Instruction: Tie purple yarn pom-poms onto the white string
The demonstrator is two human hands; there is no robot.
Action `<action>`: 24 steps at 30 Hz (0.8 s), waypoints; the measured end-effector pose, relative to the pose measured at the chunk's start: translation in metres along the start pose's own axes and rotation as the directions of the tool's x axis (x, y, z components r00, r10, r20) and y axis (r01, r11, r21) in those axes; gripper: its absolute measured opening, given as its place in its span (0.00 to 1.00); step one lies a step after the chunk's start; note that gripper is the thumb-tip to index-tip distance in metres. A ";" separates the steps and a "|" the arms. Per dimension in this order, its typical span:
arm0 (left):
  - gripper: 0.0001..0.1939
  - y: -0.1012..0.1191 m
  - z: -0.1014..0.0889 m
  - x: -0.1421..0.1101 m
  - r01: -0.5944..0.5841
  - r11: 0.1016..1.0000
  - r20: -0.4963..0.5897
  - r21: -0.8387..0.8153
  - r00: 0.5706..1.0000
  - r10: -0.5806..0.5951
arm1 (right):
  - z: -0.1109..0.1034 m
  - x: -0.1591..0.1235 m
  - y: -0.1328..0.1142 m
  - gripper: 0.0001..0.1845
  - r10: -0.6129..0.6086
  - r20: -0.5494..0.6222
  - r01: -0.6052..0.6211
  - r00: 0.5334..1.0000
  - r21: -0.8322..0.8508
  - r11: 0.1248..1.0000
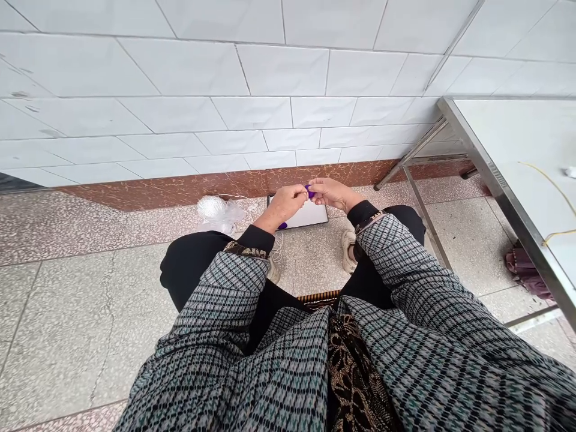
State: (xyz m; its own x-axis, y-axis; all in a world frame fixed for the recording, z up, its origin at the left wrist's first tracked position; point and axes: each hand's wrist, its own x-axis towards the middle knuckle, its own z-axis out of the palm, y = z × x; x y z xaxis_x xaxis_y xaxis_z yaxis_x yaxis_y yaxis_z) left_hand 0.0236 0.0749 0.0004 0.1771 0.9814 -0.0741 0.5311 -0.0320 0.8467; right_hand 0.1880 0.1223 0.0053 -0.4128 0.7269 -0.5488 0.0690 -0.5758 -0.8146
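Left hand (287, 204) and right hand (332, 193) pinch one purple piece (309, 191) above one white tray (306, 216).

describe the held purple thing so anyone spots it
Under the tiled wall, the left hand and right hand meet over a white, dark-rimmed tray. The small purple piece is held between them, unlike the other purple item, unheld at the tray's near edge.

Light in here: bright, cool, even. Wall tiles (283, 72): soft sheen. Tabletop (508, 132): washed pale. Shadows: gentle, among the jacket folds (211, 336). Outer edges: stretched, tile joints (283, 24) slanting away. Focus: generally crisp; purple piece (309, 191) too small for fine detail
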 end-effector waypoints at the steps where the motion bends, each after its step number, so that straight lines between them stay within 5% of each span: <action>1: 0.07 0.000 -0.002 0.000 -0.008 1.000 -0.003 0.013 1.000 0.008 | -0.001 -0.001 0.000 0.13 -0.002 0.012 0.002 1.000 0.006 1.000; 11: 0.08 -0.003 0.000 -0.001 -0.025 1.000 0.019 -0.004 1.000 0.025 | -0.001 0.001 -0.008 0.10 -0.059 -0.060 0.064 0.996 0.079 0.995; 16: 0.09 -0.003 0.004 -0.001 0.010 1.000 0.117 -0.023 0.993 -0.007 | -0.014 -0.012 -0.019 0.09 -0.206 0.075 0.191 0.976 0.171 0.967; 21: 0.11 0.003 -0.007 0.007 -0.039 0.992 0.135 0.122 0.991 0.022 | -0.019 -0.028 -0.027 0.05 -0.073 0.266 0.149 0.961 -0.277 0.949; 24: 0.13 0.012 -0.020 0.019 -0.092 0.974 0.207 0.208 0.977 0.048 | -0.015 -0.028 -0.034 0.08 -0.012 0.199 0.121 0.980 -0.548 0.828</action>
State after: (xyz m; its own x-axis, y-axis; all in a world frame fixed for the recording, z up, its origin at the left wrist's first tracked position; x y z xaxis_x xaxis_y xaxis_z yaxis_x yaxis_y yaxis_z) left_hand 0.0168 0.0970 0.0195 0.3700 0.9184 -0.1405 0.6731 -0.1607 0.7219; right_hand 0.2106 0.1271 0.0450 -0.5859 0.6446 -0.4911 0.5048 -0.1837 -0.8434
